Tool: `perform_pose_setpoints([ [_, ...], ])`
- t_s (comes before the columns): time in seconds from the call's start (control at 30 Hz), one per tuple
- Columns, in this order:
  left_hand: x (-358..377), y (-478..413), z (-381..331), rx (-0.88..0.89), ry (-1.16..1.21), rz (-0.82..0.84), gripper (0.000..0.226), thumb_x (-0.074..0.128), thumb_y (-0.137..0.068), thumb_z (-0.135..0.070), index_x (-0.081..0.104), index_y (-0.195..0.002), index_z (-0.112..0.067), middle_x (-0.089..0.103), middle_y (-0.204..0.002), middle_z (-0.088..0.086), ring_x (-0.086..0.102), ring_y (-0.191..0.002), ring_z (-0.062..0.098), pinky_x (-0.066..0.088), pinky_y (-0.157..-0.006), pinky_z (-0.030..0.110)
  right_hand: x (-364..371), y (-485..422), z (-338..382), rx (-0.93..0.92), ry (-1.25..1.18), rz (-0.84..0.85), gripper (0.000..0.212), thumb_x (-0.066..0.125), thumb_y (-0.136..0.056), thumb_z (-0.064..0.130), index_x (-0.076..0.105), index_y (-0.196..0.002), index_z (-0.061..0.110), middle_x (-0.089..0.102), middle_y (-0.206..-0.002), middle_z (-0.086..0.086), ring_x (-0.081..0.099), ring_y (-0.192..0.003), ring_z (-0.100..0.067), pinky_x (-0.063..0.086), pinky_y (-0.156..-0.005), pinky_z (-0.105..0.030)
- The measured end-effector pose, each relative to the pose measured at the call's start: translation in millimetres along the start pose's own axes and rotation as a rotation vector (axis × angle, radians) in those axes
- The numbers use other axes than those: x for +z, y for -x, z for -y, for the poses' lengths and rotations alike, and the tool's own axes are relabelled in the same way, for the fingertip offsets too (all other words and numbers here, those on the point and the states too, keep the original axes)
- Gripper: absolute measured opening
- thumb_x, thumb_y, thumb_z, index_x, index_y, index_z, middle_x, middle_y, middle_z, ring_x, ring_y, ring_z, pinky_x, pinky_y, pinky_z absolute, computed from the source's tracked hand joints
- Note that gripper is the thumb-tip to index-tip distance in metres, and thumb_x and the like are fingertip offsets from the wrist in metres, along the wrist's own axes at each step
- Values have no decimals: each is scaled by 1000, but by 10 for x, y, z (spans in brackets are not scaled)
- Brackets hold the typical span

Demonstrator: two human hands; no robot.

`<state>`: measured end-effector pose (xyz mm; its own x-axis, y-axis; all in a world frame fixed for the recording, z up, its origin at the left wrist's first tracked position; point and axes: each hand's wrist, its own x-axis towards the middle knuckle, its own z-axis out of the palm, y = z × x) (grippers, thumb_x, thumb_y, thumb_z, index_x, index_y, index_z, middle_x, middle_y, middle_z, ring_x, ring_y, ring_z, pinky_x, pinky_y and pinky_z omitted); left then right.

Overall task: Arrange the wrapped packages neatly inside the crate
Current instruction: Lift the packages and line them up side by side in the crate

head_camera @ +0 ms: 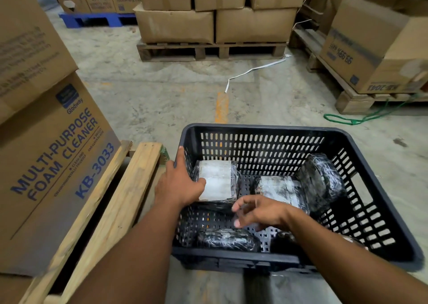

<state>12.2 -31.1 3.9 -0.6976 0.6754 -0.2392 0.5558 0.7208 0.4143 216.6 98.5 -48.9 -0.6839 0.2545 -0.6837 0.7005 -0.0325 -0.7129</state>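
Note:
A black slotted plastic crate [266, 130] sits on the concrete floor in front of me. Several packages wrapped in black film lie inside. One with a white label [220, 181] lies at the back left, and my left hand [179, 181] rests on its left side, beside the crate's left rim. A second labelled package [281, 189] lies in the middle. A third [320, 181] leans tilted against the right wall. Another [228, 239] lies along the near wall. My right hand [259, 212] hovers over the crate floor with fingers apart, holding nothing.
A wooden pallet [120, 202] with a foam cleaner carton [53, 165] stands close on the left. More cartons on pallets [213, 51] stand ahead and at the right [361, 60]. A white strap [252, 68] and a green rope [361, 118] lie on the floor.

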Motion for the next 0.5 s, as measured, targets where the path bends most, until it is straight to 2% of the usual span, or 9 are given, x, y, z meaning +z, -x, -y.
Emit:
perform_pose_setpoints([
  [0.1,-52,68,-18,16,-33,9,105,64,-86,-50,-7,-163,-35,15,-167,13,27,-148,39,34,-112,51,138,91,-19,-25,201,172,31,77,-85,-2,66,-93,25,64,-95,4,60,-86,-10,50,-80,-27],
  [0.17,-60,118,-56,30,-49,8,105,64,-86,-50,-6,-162,-36,8,-168,14,17,-151,39,28,-116,52,192,97,13,-23,256,185,35,71,-87,-10,63,-89,24,60,-92,4,57,-80,-8,50,-78,-27],
  [0.23,-59,170,-93,49,-67,-1,105,63,-86,-51,-6,-162,-36,5,-168,16,11,-153,39,23,-118,53,195,91,42,-44,246,150,34,67,-89,-12,62,-91,21,59,-91,0,56,-74,-8,49,-68,-24],
  [0.3,-63,208,-98,81,-93,-32,105,63,-85,-51,-6,-162,-35,2,-169,15,5,-154,39,19,-120,55,156,62,31,-60,146,43,26,58,-96,-9,62,-102,16,58,-94,-6,52,-70,-11,46,-60,-24],
  [0.37,-79,226,-70,117,-126,-58,105,63,-84,-50,-5,-162,-35,1,-170,12,4,-155,38,19,-122,56,109,26,-2,-93,23,-104,24,49,-102,-2,62,-114,16,55,-99,-8,47,-73,-12,45,-62,-25],
  [0.4,-84,231,-53,133,-135,-61,105,63,-83,-49,-5,-162,-35,1,-170,11,5,-155,38,20,-122,56,90,-2,-30,-112,-11,-146,26,50,-103,2,61,-119,19,54,-102,-7,49,-77,-14,49,-68,-27],
  [0.43,-88,237,-39,145,-138,-61,105,63,-83,-48,-5,-162,-35,3,-170,11,6,-154,37,20,-122,56,89,-26,-45,-127,-26,-157,31,55,-101,5,58,-126,23,55,-111,-9,55,-89,-17,55,-82,-32],
  [0.47,-86,244,-32,156,-140,-63,105,63,-83,-47,-5,-162,-35,4,-169,11,6,-154,37,20,-123,55,91,-52,-53,-134,-10,-153,44,64,-96,6,54,-134,26,55,-128,-11,59,-111,-24,54,-100,-41],
  [0.5,-87,255,-36,169,-150,-69,104,63,-83,-47,-4,-162,-35,5,-169,11,7,-154,35,20,-123,54,95,-82,-57,-135,23,-156,59,71,-91,4,50,-142,26,49,-146,-13,52,-131,-32,45,-113,-49],
])
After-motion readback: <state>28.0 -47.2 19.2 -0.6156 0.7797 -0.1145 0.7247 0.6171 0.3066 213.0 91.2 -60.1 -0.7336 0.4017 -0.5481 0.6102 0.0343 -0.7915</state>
